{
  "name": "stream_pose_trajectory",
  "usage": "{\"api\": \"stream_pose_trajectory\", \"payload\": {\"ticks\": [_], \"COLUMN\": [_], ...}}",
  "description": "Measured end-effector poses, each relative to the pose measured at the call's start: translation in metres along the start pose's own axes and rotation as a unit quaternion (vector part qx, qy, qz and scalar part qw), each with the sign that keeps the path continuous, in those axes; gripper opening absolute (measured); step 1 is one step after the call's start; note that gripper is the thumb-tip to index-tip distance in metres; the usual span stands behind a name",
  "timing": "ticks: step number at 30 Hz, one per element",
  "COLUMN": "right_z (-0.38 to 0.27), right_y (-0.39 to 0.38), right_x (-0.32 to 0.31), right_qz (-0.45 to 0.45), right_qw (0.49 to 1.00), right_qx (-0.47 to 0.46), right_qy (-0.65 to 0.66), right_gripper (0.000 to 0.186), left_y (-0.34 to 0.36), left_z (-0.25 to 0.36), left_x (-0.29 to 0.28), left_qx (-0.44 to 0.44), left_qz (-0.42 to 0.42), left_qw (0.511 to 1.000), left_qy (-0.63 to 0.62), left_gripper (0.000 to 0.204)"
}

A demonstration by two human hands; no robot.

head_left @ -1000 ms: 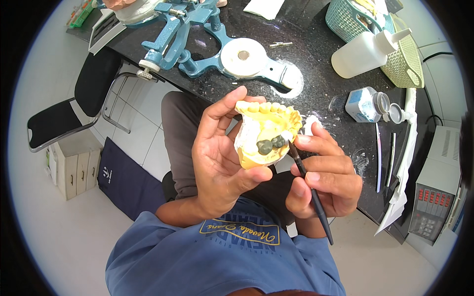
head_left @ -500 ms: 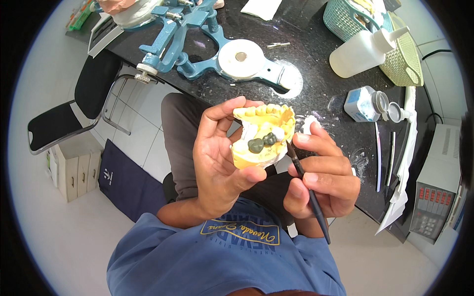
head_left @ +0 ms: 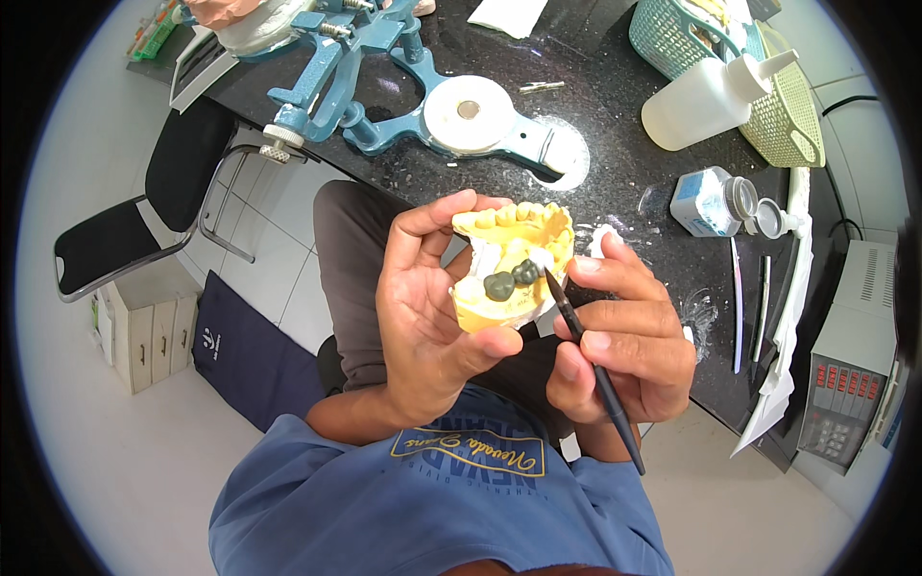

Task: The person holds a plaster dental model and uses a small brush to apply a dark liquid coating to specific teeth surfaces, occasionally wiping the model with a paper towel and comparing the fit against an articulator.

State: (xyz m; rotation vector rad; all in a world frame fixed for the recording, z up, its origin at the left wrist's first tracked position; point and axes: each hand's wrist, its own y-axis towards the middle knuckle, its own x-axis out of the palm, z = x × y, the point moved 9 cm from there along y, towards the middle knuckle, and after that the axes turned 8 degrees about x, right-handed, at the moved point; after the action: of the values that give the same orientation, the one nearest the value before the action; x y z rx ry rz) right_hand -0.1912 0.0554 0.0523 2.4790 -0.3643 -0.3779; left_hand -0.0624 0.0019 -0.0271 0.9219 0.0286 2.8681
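Note:
My left hand (head_left: 420, 302) grips a yellow and white dental cast (head_left: 509, 237) by its side, fingers behind it and thumb at the lower edge. Dark green tooth-shaped pieces (head_left: 499, 285) sit side by side in the tooth row, with pale areas around them. In my right hand (head_left: 639, 344) a slim black brush (head_left: 612, 401) is held like a pen. Its pointed tip reaches the cast right beside the green pieces; whether it touches them I cannot tell. The fingertips of my right hand are close to the cast's right edge.
Beyond my hands, a blue articulator (head_left: 384, 130) stands on the black worktop (head_left: 605, 106). Toward the right are a squeeze bottle (head_left: 691, 104), an uncapped jar (head_left: 706, 202), baskets (head_left: 672, 43) and thin sticks (head_left: 737, 307). A chair (head_left: 187, 163) stands at left.
The brush tip has moved up and left, from the cast's right edge to beside the green pieces. My right hand has shifted slightly left; the cast is tilted a little differently.

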Motion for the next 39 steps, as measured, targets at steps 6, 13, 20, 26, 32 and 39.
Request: {"api": "stream_pose_trajectory", "payload": {"ticks": [6,13,20,26,32,39], "right_z": [-0.0002,-0.0007,0.0006,0.0004,-0.0001,-0.0003], "right_y": [0.0,0.0002,-0.0009,-0.0004,-0.0008,-0.0008], "right_x": [0.0002,-0.0002,-0.0011,-0.0002,-0.0011,-0.0006], "right_qz": [0.004,0.001,-0.006,-0.005,-0.003,-0.001], "right_qw": [1.0,1.0,1.0,1.0,1.0,1.0], "right_qx": [0.004,0.003,0.005,0.006,0.009,0.008], "right_qy": [-0.01,-0.01,-0.002,-0.011,-0.015,-0.024], "right_gripper": [0.03,0.03,0.03,0.03,0.03,0.031], "left_y": [0.0004,0.0009,0.0001,-0.0008,-0.0004,-0.0011], "left_z": [-0.0002,-0.0006,0.0008,0.0017,0.002,0.0032], "left_x": [0.0007,-0.001,0.0016,0.0003,0.0014,0.0013], "left_qx": [-0.001,0.007,0.015,-0.001,0.028,0.036], "left_qz": [0.002,-0.022,-0.046,0.011,-0.048,-0.04], "left_qw": [1.0,0.999,0.995,1.0,0.996,0.996], "left_qy": [0.001,-0.04,-0.082,0.001,-0.073,-0.07], "left_gripper": [0.102,0.095,0.091,0.103,0.091,0.092]}}
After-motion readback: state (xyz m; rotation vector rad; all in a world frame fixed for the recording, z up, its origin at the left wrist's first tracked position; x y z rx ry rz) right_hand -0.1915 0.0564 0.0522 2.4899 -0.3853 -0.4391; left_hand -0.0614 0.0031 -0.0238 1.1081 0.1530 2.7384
